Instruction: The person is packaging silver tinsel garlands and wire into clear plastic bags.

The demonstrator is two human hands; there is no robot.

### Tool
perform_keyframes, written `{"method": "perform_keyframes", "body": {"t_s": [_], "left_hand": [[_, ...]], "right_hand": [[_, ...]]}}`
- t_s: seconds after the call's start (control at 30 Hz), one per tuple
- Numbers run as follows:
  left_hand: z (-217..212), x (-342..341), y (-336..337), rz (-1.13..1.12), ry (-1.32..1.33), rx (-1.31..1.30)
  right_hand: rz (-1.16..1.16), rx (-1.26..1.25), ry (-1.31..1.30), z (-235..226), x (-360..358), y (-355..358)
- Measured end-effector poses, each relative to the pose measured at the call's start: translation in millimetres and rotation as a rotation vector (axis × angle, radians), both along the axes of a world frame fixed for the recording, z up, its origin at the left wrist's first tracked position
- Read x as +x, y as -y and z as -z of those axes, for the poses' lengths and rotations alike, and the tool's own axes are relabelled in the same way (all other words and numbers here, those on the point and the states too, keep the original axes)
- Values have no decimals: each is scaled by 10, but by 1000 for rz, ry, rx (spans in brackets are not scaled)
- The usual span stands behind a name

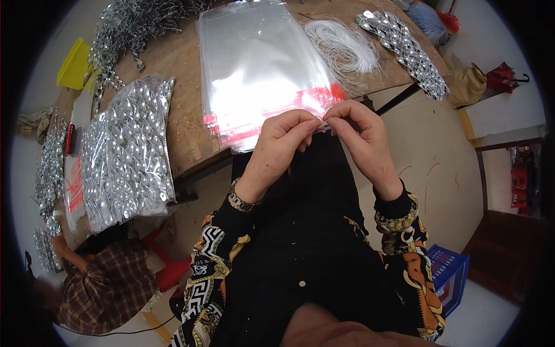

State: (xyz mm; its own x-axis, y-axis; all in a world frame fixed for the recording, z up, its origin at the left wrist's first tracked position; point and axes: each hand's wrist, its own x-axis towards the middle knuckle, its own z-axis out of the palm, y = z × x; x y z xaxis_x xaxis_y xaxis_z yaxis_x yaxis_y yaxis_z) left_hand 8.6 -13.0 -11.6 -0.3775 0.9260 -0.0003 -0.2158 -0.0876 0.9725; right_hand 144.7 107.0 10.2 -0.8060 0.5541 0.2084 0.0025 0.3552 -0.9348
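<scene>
My left hand (281, 144) and my right hand (361, 136) meet just past the table's near edge, thumbs and forefingers pinched together. Between the fingertips shows a thin whitish strand (322, 122), too small to make out fully. Right behind the hands lies a stack of clear plastic bags (254, 63) with red printing along the near end. A looped bundle of white string (347, 49) rests to its right. Beyond that, a strip of silver twisted ornaments (402, 46) hangs over the table's right edge.
Packed silver ornaments (130, 150) fill the table's left, with a heap of silver garlands (139, 29) behind. A yellow container (75, 63) stands far left. At lower left a person in a plaid shirt (110, 283) reaches to the table. A blue crate (448, 274) sits on the floor right.
</scene>
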Motion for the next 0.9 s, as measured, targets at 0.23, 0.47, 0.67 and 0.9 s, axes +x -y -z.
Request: {"method": "perform_keyframes", "body": {"t_s": [0.23, 0.47, 0.67, 0.9], "left_hand": [[0, -16, 4, 102, -9, 2], [-7, 13, -4, 107, 3, -17], [41, 20, -23, 73, -6, -18], [61, 34, -27, -40, 11, 8]], "right_hand": [[-42, 148, -22, -42, -8, -49], [-70, 211, 3, -118, -34, -50], [-21, 180, -20, -102, -44, -28], [110, 291, -81, -48, 53, 40]]}}
